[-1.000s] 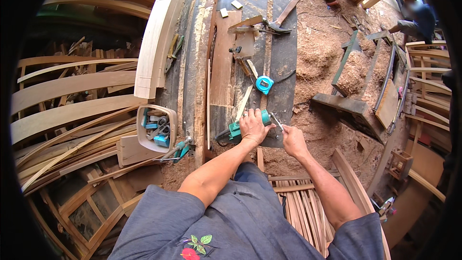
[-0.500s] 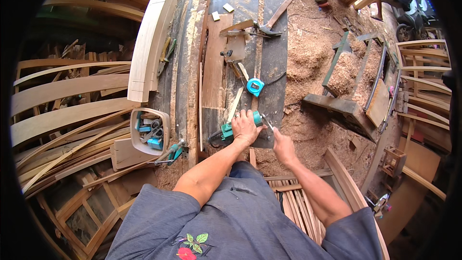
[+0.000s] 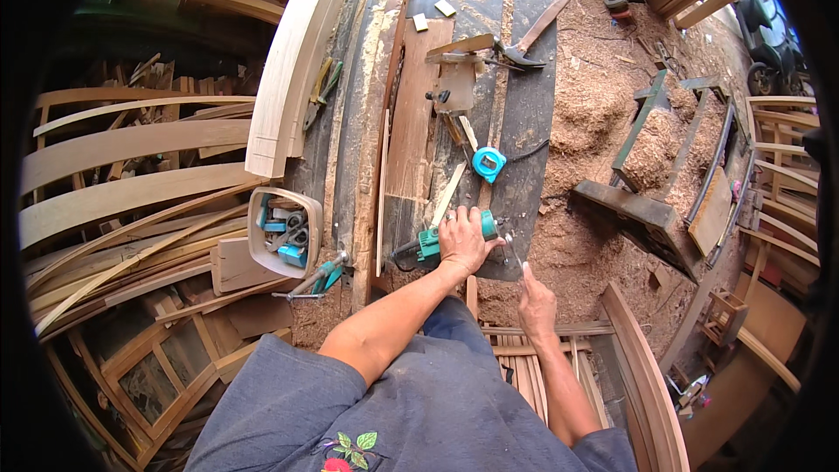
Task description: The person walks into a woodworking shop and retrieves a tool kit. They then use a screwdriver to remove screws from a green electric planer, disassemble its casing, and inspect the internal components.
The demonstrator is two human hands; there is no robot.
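A corded teal power tool [image 3: 428, 245] lies on its side at the near edge of the dark workbench [image 3: 524, 201]. My left hand [image 3: 464, 242] is wrapped over its body, pinning it down. Just right of it, my right hand [image 3: 537, 304] grips a slim metal wrench [image 3: 517, 253]. The wrench's far end is beside the metal nose of the power tool; whether they touch is too small to tell. Beyond my left hand sit a light-blue tape measure [image 3: 488, 163] and a thin wood strip [image 3: 450, 194].
Farther up the bench lie a hammer [image 3: 529, 45], a handsaw [image 3: 461, 45] and pale curved boards [image 3: 293, 70]. A bin of tools [image 3: 316, 210] and a clamp [image 3: 328, 275] are at left. Sawdust [image 3: 594, 114] and an upturned frame [image 3: 638, 218] lie right; slatted woodwork [image 3: 642, 367] stands near me.
My right hand has drawn slightly toward me, swinging the wrench with it. My left hand keeps its hold on the power tool. The whole view has shifted a little.
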